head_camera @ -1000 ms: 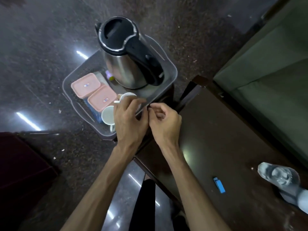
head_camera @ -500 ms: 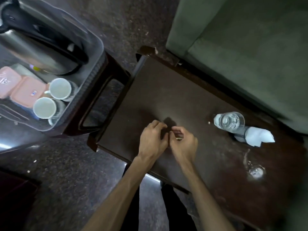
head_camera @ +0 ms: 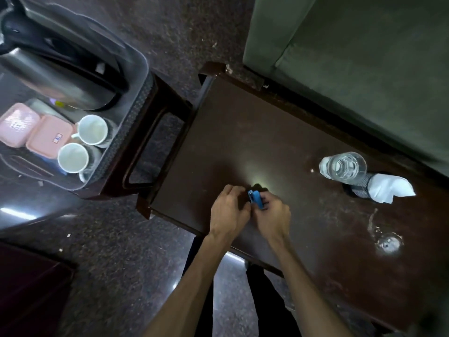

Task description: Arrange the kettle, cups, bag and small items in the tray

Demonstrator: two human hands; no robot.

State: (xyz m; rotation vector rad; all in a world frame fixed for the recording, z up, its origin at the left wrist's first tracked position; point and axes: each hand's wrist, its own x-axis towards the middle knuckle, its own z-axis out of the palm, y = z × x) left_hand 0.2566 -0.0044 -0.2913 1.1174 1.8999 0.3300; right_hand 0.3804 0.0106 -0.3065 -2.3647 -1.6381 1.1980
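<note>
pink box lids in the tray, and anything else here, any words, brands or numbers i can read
No text can be read anywhere.
Nearer pink lid: a small blue and white sticker, too blurred to read.
Farther pink lid: a pale mark, also too blurred.
Kettle, two cups, and the blue item held between the left hand and right hand: no lettering visible.

Bench (head_camera: 279,132): dark brown wood, scuffed and dusty, with a bright reflection near its near edge.
Glass (head_camera: 343,167): clear, upright on the bench toward the right.
Holder (head_camera: 359,188): dark mesh, just beside the glass, with a white napkin (head_camera: 388,188) sticking out of it.
Wet patch (head_camera: 387,242): a shiny spill on the bench, nearer than the holder.
Sofa (head_camera: 364,57): green, behind the bench.
Floor (head_camera: 145,251): dark speckled stone, glossy with light streaks.
</note>
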